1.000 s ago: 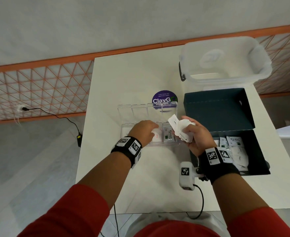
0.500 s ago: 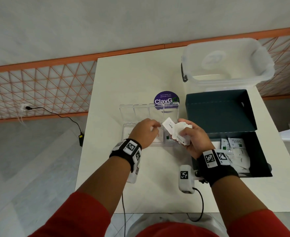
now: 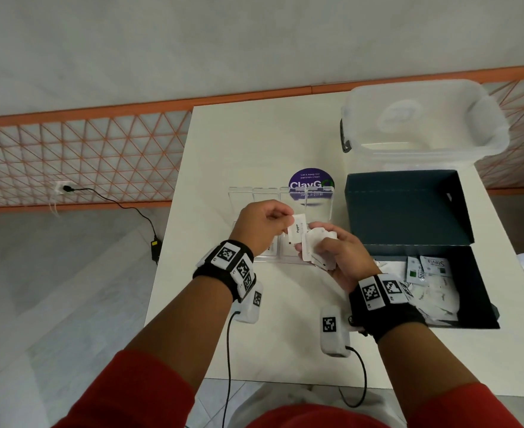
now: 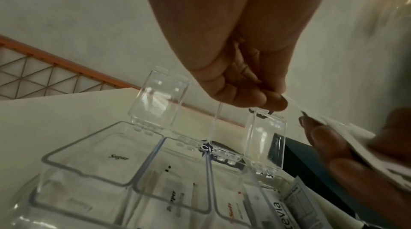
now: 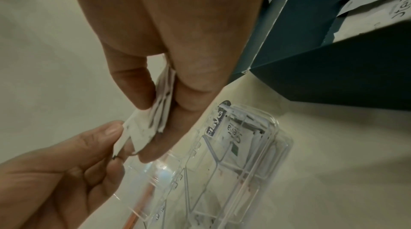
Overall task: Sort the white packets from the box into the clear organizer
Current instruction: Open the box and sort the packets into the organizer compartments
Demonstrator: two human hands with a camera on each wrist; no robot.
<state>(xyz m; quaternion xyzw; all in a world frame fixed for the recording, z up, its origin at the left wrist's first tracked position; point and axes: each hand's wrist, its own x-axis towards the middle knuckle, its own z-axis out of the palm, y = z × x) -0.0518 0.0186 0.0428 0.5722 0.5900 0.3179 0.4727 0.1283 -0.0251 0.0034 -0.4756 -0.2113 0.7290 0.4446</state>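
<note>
The clear organizer [image 3: 318, 202] lies mid-table with its compartment lids standing open. Its compartments [image 4: 93, 167] hold packets marked Sugar, Pepper, Salt and Stevia. Just above its near side, my left hand [image 3: 287, 224] pinches the corner of a white pepper packet [image 3: 297, 231]. That packet sticks out of a bundle of white packets [image 3: 318, 247] gripped in my right hand [image 3: 327, 242]. The right wrist view shows the bundle [image 5: 163, 95] between thumb and fingers, with the left hand [image 5: 115, 138] pinching its lowest packet. The dark box [image 3: 476, 291] on the right holds several more white packets [image 3: 433, 279].
A translucent lidded tub [image 3: 424, 118] stands at the back right of the white table [image 3: 248, 149]. A round purple sticker [image 3: 311, 180] shows behind the organizer. The box's lid [image 3: 405, 208] lies flat behind it. A white tagged unit with a cable [image 3: 333, 333] hangs under my right wrist.
My left hand has lifted out of the organizer and moved right to the bundle, where it now pinches a packet. The right hand has stayed put with the bundle.
</note>
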